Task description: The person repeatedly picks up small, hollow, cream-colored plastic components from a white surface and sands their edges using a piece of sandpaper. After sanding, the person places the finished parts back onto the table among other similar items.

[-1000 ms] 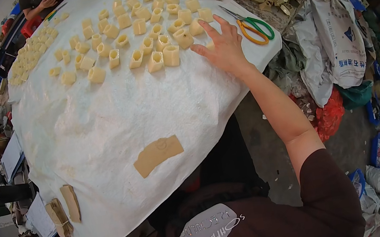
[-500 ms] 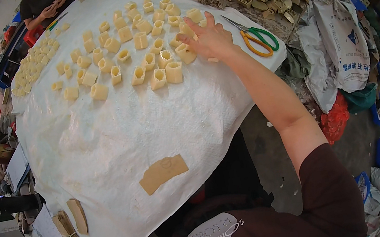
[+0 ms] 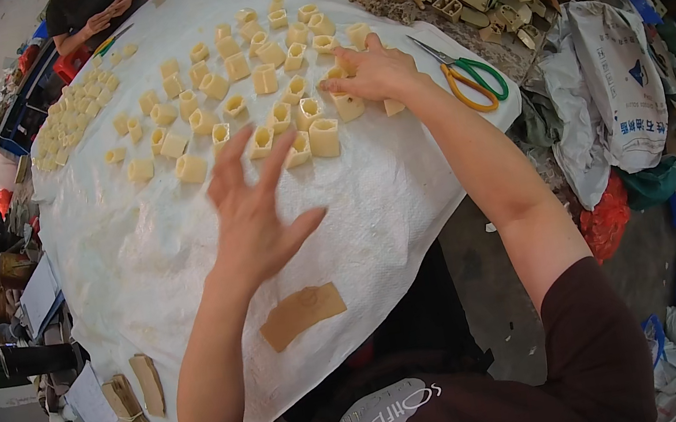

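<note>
While only the head view shows this moment, it takes in the whole work surface: a white sheet (image 3: 186,263) spread across the middle of the frame, with many small pale-yellow square tubes (image 3: 247,92) standing in loose rows across its upper half. The right hand (image 3: 373,71), upper centre right, rests palm down among the tubes at the right end of the rows, fingers curled over one or two of them; whether it actually grips one I cannot tell, since the palm hides the contact. The left hand (image 3: 254,216) hovers at centre frame, open with fingers spread, holding nothing, just below the nearest tubes (image 3: 324,137). These look like light, hollow, thin-walled pieces, probably soft or brittle rather than stiff, so I judge they would dent or topple under a firm squeeze; a gentle pinch on two opposite outer walls seems the safest hold. A flat tan strip (image 3: 302,315) lies on the sheet at lower centre, well apart from the rows. Scissors (image 3: 472,77) with green and yellow handles lie at the sheet's right edge, near the right wrist. Another person's hands (image 3: 108,12) show at the upper left. Sacks (image 3: 621,83) are piled at the right.
</note>
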### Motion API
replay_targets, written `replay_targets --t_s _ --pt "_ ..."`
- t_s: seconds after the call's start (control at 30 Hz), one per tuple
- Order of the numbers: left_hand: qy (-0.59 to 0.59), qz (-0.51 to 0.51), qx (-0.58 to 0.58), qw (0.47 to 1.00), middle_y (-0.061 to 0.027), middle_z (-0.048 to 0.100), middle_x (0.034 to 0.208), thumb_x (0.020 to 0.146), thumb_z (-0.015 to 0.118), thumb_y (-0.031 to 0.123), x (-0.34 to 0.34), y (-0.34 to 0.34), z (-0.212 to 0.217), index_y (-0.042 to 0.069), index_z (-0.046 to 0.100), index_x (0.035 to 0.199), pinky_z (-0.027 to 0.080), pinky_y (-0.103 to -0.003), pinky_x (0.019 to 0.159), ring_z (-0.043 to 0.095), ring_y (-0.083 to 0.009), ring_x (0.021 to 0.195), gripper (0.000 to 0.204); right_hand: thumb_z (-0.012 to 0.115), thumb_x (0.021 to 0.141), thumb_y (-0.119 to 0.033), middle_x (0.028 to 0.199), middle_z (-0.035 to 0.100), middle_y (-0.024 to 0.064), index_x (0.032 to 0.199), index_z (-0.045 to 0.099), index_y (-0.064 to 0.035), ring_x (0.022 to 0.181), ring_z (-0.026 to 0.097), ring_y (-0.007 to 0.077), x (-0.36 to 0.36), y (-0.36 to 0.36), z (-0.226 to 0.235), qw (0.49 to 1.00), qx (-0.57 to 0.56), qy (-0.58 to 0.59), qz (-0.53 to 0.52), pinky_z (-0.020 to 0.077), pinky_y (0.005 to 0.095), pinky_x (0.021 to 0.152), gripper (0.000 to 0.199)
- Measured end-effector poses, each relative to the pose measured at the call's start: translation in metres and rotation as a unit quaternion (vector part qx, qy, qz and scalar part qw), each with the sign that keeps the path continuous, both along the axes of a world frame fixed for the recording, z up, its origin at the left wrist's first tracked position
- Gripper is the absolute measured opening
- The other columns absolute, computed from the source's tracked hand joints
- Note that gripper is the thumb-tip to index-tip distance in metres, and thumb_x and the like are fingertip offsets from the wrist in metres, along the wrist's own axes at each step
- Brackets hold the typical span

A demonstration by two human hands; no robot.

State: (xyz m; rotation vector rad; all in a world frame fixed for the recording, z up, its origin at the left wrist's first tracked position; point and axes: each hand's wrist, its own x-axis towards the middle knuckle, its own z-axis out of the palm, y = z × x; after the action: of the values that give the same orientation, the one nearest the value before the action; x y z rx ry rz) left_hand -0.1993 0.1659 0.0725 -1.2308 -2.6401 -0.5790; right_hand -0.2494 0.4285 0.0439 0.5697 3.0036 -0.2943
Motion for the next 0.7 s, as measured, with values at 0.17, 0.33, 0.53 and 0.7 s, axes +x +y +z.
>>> replay_targets --t_s 0.17,0.33,0.53,0.7 --pt "-0.011 0.034 -0.114 0.993 -0.0146 0.02 0.142 0.06 0.075 0.042 -0.046 0.073 -0.016 0.034 0.035 0.135 0.025 -0.057 0.099 0.021 -0.0376 0.13 0.085 0.048 0.074 -0.066 0.13 0.038 0.014 0.135 0.037 -0.0326 0.105 0.056 0.0315 0.002 0.001 -0.001 1.0 0.02 0.02 0.009 0.0456 0.0388 0.086 0.071" --pt "-0.077 0.057 -0.145 0.985 -0.012 0.019 0.144 0.058 0.072 0.049 -0.069 0.1 -0.031 0.037 0.031 0.136 0.029 -0.059 0.095 0.025 -0.0372 0.129 0.089 0.046 0.077 -0.065 0.132 0.036 0.0131 0.135 0.036 -0.0351 0.107 0.053 0.0329 -0.001 0.003 -0.005 1.0 -0.004 0.008 0.017 0.0448 0.0408 0.087 0.066" --pt "-0.078 0.077 -0.136 0.985 -0.0116 0.024 0.142 0.058 0.066 0.041 -0.074 0.101 -0.041 0.031 0.034 0.135 0.033 -0.054 0.093 0.035 -0.0334 0.122 0.084 0.041 0.08 -0.061 0.131 0.037 0.0116 0.134 0.035 -0.0392 0.106 0.054 0.0316 -0.001 -0.001 0.002 0.999 0.02 -0.014 0.024 0.0453 0.04 0.087 0.059" --pt "-0.08 0.075 -0.116 0.987 -0.0118 0.028 0.137 0.058 0.065 0.038 -0.075 0.103 -0.039 0.025 0.039 0.131 0.034 -0.052 0.091 0.037 -0.0314 0.122 0.079 0.045 0.078 -0.058 0.129 0.04 0.0116 0.129 0.046 -0.0317 0.105 0.053 0.033 -0.001 -0.003 -0.002 0.999 0.009 0.012 0.036 0.044 0.0393 0.087 0.057"
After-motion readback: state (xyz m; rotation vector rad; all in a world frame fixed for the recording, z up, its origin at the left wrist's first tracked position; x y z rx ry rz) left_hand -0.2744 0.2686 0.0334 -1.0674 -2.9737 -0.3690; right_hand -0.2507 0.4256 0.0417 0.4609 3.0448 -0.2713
